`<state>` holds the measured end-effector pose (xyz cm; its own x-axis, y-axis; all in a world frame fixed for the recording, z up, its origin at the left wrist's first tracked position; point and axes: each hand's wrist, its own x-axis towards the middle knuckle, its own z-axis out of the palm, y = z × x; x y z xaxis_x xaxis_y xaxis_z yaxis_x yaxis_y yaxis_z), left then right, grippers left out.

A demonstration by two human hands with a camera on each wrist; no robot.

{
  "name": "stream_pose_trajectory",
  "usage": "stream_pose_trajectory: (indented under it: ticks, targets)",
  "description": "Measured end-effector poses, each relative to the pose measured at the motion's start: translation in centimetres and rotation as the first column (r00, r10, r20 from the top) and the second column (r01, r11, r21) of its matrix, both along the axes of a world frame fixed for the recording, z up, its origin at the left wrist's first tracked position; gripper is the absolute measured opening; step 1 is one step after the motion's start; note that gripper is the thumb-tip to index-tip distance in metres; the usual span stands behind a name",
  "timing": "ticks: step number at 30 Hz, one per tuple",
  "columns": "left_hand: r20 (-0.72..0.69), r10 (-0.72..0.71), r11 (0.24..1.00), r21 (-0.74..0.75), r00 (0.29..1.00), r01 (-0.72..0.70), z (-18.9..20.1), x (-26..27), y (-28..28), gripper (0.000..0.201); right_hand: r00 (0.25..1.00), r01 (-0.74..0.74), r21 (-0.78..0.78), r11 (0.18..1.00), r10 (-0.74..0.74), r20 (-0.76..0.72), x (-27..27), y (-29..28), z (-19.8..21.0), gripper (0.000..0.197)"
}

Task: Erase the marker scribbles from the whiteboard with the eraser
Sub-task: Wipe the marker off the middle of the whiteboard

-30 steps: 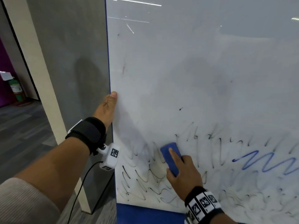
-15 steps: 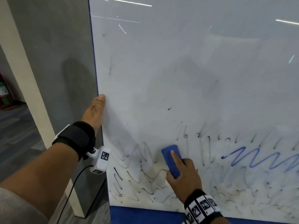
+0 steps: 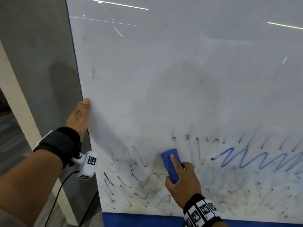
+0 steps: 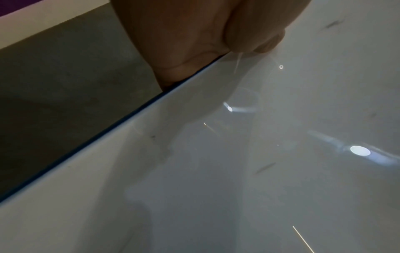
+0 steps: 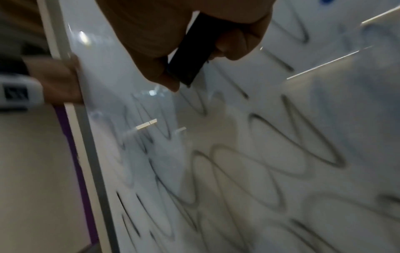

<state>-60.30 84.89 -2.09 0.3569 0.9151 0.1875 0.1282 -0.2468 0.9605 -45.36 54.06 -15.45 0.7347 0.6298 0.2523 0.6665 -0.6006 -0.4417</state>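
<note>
The right hand (image 3: 182, 185) grips the blue eraser (image 3: 170, 164) against the whiteboard (image 3: 180, 79), among black scribbles (image 3: 139, 182). The left hand (image 3: 78, 117) clasps the board's left edge.

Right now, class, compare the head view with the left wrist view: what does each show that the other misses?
Only the head view shows the right hand holding the blue block eraser, the black scribbles and the blue zigzag. Only the left wrist view shows the underside of the left hand. Both show that hand gripping the glossy whiteboard's blue-trimmed left edge.
</note>
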Motion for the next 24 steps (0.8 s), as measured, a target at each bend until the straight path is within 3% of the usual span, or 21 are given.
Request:
stream_pose_trajectory:
  ticks: [3, 6, 8, 10, 13, 15, 18, 20, 22, 24]
  targets:
    - [0.015, 0.053, 0.998, -0.013, 0.998, -0.053, -0.1, 0.6, -0.5, 0.065, 0.994, -0.028, 0.227, 0.973, 0.004, 0.105, 1.6, 2.1, 4.4, 0.083]
    - [0.015, 0.075, 0.997, -0.009, 0.997, -0.075, -0.1, 0.7, -0.9, 0.065, 0.98, -0.072, 0.347, 0.935, 0.002, 0.198, 3.1, 3.6, 8.4, 0.081]
    - [0.013, 0.093, 0.996, -0.01, 0.996, -0.093, -0.1, 0.7, -0.9, 0.066, 0.979, -0.078, 0.329, 0.941, 0.011, 0.202, 3.4, 3.0, 7.8, 0.083]
    - [-0.01, 0.098, 0.995, -0.033, 0.995, -0.098, -0.2, 0.7, -0.7, 0.069, 0.987, -0.081, 0.193, 0.978, 0.051, 0.155, 3.3, 1.1, 4.5, 0.087]
    - [0.06, 0.085, 0.993, -0.086, 0.995, -0.079, -0.1, 0.6, -0.8, 0.1, 0.994, -0.106, -0.03, 0.994, 0.106, 0.011, 2.6, -2.2, -0.4, 0.086]
    - [0.051, 0.123, 0.989, -0.091, 0.991, -0.118, -0.6, 0.6, -0.2, 0.121, 0.996, -0.082, 0.003, 0.997, 0.082, -0.038, 2.6, -2.5, -0.1, 0.083]
    - [-0.039, 0.144, 0.988, -0.045, 0.989, -0.146, -0.4, 0.8, -0.4, 0.109, 0.999, -0.041, 0.253, 0.967, 0.036, 0.024, 3.6, -0.7, 4.0, 0.083]
    - [-0.062, 0.155, 0.987, -0.023, 0.986, -0.157, -0.5, 0.7, -0.3, 0.12, 0.997, -0.046, 0.367, 0.929, 0.019, 0.077, 4.7, 0.3, 6.9, 0.081]
    - [-0.057, 0.178, 0.983, -0.027, 0.982, -0.18, -0.9, 0.6, 0.3, 0.128, 0.991, -0.059, 0.377, 0.924, 0.01, 0.13, 5.3, 0.1, 7.5, 0.082]
    - [-0.044, 0.166, 0.986, -0.026, 0.985, -0.167, -0.5, 0.6, -0.3, 0.118, 0.991, -0.057, 0.281, 0.958, 0.02, 0.133, 5.5, -1.4, 5.5, 0.084]
